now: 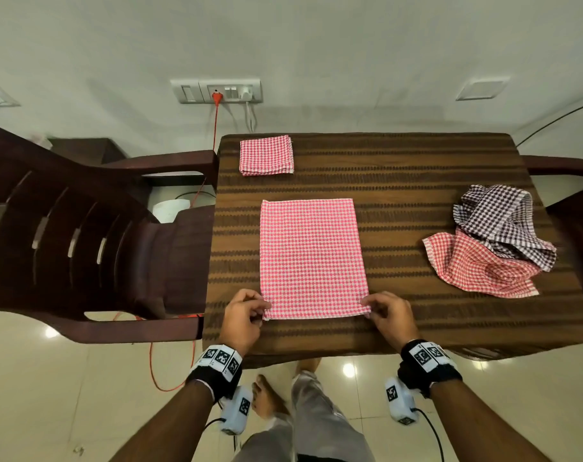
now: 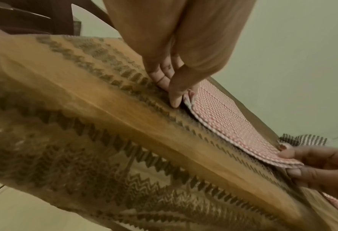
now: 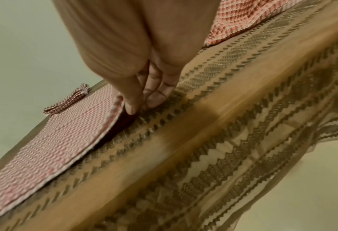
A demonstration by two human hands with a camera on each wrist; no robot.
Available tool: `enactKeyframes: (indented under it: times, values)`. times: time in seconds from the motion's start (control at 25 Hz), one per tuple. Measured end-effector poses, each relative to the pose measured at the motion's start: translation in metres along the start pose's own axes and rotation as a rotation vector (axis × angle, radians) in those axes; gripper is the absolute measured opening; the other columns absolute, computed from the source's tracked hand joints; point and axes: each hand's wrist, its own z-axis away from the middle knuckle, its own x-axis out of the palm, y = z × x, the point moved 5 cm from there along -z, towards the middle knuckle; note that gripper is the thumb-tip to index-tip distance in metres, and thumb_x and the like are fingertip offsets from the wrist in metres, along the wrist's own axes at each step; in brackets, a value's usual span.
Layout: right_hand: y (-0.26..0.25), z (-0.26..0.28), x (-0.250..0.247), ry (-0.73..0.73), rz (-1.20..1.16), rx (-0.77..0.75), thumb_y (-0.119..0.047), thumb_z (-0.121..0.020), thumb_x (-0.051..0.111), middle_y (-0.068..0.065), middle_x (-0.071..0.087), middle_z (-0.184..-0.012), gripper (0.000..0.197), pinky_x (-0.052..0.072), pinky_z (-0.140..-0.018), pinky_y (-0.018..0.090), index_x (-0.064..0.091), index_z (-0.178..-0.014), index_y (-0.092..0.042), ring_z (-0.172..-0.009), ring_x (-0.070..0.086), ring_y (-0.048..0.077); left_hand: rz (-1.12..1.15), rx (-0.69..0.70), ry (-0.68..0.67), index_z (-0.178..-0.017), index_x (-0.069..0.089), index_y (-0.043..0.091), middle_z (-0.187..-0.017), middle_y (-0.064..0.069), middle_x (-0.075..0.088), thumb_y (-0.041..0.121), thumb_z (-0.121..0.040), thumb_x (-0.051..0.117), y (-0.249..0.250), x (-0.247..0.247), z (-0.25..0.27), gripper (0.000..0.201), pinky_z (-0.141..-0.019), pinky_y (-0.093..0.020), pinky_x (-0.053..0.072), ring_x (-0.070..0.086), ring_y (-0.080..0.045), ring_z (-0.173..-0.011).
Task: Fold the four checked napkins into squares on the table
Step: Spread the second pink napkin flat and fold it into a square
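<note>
Pink-checked napkin (image 1: pixel 311 258) lies half-folded mid-table (image 1: pixel 416 181), and I note my left hand (image 1: pixel 242 320) and right hand (image 1: pixel 391 316) each pinching a near corner, so I judge the second fold in hand: carry both corners squarely to the far edge.

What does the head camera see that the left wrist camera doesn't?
Only the head view shows the folded napkin at the table's far left, the chair and the wall sockets. Only the left wrist view shows, close up, the left thumb pinching the pink napkin's corner, slightly raised off the tablecloth. Both show the left hand and right hand holding its near corners, plus the dark napkin.
</note>
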Motion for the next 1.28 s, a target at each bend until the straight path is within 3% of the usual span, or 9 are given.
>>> enactKeyframes:
  times: [0.08,0.32,0.44,0.64,0.8,0.88,1.04,1.28]
  values:
    - [-0.003,-0.002,-0.002,0.024,0.016,-0.054,0.008,-0.077,0.077,-0.005,0.069,-0.093,0.028,0.058,-0.084,0.036,0.08,-0.093,-0.015,-0.085,0.067,0.015,0.0,0.036,0.016,-0.09,0.075,-0.002,-0.097,-0.002,0.057,-0.024,-0.076,0.063,0.002,0.0,0.002,0.029,-0.066,-0.009,0.049,0.058,-0.006,-0.079]
    - [-0.007,-0.007,-0.009,0.052,-0.029,-0.135,0.002,-0.077,0.081,-0.007,0.061,-0.098,0.022,0.058,-0.084,0.036,0.08,-0.09,-0.015,-0.092,0.062,0.011,-0.132,0.161,0.101,-0.093,0.079,0.015,-0.099,0.009,0.057,-0.011,-0.074,0.076,-0.005,-0.003,0.0,0.032,-0.082,-0.01,0.049,0.058,0.003,-0.086]
    - [-0.012,-0.009,-0.014,0.044,-0.076,-0.175,0.003,-0.077,0.081,-0.009,0.063,-0.106,0.024,0.058,-0.089,0.037,0.08,-0.091,-0.016,-0.1,0.063,0.01,-0.112,0.235,0.137,-0.094,0.077,0.016,-0.101,0.01,0.059,-0.01,-0.075,0.075,0.001,-0.01,-0.001,0.032,-0.084,-0.018,0.052,0.059,0.0,-0.093]
    - [-0.028,-0.032,-0.033,0.134,-0.178,-0.167,-0.004,-0.079,0.081,-0.005,0.07,-0.105,0.017,0.055,-0.09,0.041,0.078,-0.092,-0.016,-0.104,0.064,0.018,0.085,0.322,0.222,-0.09,0.073,0.011,-0.098,0.004,0.068,-0.005,-0.079,0.077,0.034,-0.034,-0.025,0.019,-0.084,-0.018,0.051,0.066,-0.008,-0.092]
    - [-0.059,-0.072,-0.045,0.105,-0.411,-0.054,-0.008,-0.092,0.069,0.003,0.073,-0.096,0.008,0.055,-0.083,0.032,0.07,-0.093,-0.016,-0.094,0.068,0.016,0.3,0.21,0.23,-0.093,0.068,0.014,-0.092,0.0,0.073,0.003,-0.089,0.071,0.06,-0.046,-0.073,0.012,-0.081,-0.027,0.056,0.069,-0.015,-0.088]
    - [-0.07,-0.097,-0.046,0.095,-0.386,-0.074,-0.014,-0.098,0.062,0.001,0.072,-0.097,0.003,0.055,-0.079,0.034,0.064,-0.097,-0.015,-0.092,0.068,0.014,0.329,0.147,0.203,-0.097,0.065,0.015,-0.094,0.003,0.072,0.008,-0.094,0.065,0.067,-0.046,-0.099,0.008,-0.079,-0.026,0.054,0.068,-0.009,-0.09]
    - [-0.068,-0.151,-0.036,0.049,-0.307,-0.017,-0.032,-0.102,0.053,-0.002,0.07,-0.098,0.009,0.058,-0.08,0.049,0.055,-0.102,-0.023,-0.09,0.068,0.016,0.151,0.087,0.208,-0.103,0.06,0.021,-0.098,0.012,0.072,0.026,-0.099,0.058,0.068,-0.043,-0.15,0.007,-0.079,-0.031,0.056,0.068,-0.003,-0.092]
    - [-0.062,-0.21,-0.023,0.064,-0.159,0.047,-0.038,-0.101,0.052,-0.007,0.072,-0.087,0.013,0.058,-0.077,0.051,0.053,-0.101,-0.025,-0.083,0.069,0.017,0.023,-0.033,0.2,-0.108,0.059,0.015,-0.102,0.003,0.071,0.033,-0.101,0.053,0.054,-0.034,-0.202,0.02,-0.085,-0.039,0.054,0.067,-0.019,-0.095]
